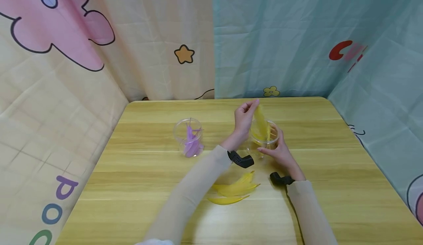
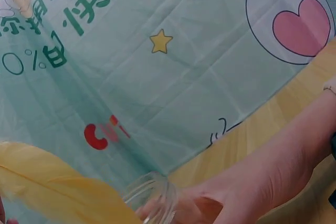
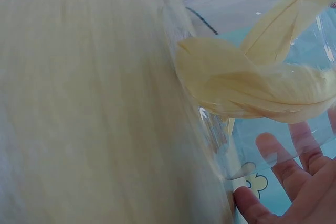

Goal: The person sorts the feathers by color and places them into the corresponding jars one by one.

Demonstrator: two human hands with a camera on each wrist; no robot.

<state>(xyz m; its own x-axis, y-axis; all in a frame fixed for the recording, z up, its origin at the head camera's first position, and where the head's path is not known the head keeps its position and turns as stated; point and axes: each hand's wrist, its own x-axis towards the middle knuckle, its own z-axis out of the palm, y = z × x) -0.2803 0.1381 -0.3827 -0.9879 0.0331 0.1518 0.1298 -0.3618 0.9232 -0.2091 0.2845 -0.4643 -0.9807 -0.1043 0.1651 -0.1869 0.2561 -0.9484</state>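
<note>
Yellow long feather, soft and a little see-through [image 1: 261,124], stands in the mouth of a round clear plastic cup [image 1: 265,142], and my left hand [image 1: 243,119] pinches its upper end between thumb and fingers. I hold it so high, I think, because then my knuckles stay outside the rim and the lower part can hang inside without being bent. My right hand [image 1: 280,150] grips the cup from its right side, with thumb in front and the other fingers spread around the wall, as the right wrist view shows through the plastic. Such a light cup could probably slide easily, so this hold makes it steady and upright.

Low in the same cup lies another yellow feather [image 3: 226,80], curved along the wall, perhaps because the space is narrow for it. Several loose yellow feathers [image 1: 236,188] rest on the wooden table [image 1: 330,208] close before me, between my forearms, where both hands can reach them. Well apart on the left, a second clear cup [image 1: 177,138] contains purple feathers [image 1: 192,146], separate from the yellow ones.
</note>
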